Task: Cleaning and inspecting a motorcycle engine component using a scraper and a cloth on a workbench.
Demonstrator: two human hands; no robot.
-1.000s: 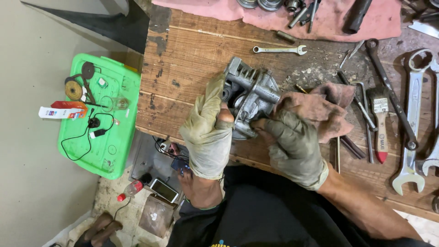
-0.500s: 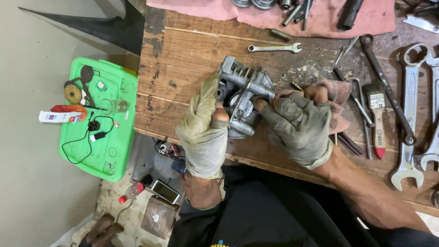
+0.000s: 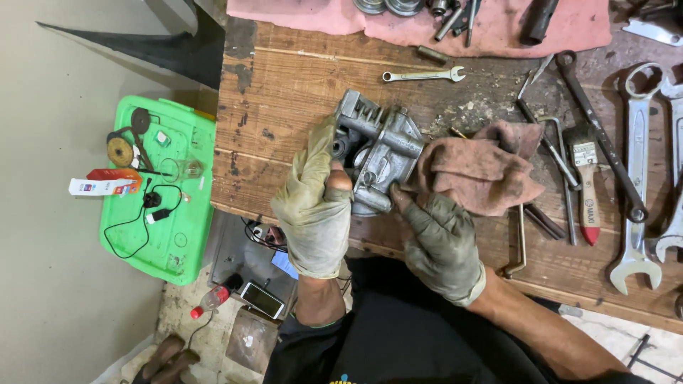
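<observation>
A grey cast-metal engine part (image 3: 380, 146) with cooling fins lies on the wooden workbench (image 3: 284, 92). My left hand (image 3: 313, 203), in a dirty worn glove, grips its left side, a bare thumb tip poking through the glove. My right hand (image 3: 441, 238), gloved too, sits at the part's lower right edge with fingertips touching it and nothing held. A pinkish-brown rag (image 3: 480, 171) lies just right of the part, above my right hand.
A small wrench (image 3: 423, 74) lies behind the part. A paintbrush (image 3: 587, 185), large spanners (image 3: 633, 178) and hex keys (image 3: 519, 242) lie right. A pink cloth (image 3: 491, 21) with tools spans the back. A green tray (image 3: 167, 227) and phone (image 3: 262, 299) sit below left.
My right hand has let go of the rag and slid down toward me to the part's lower right edge. The rag now lies loose on the bench. The left hand kept its grip.
</observation>
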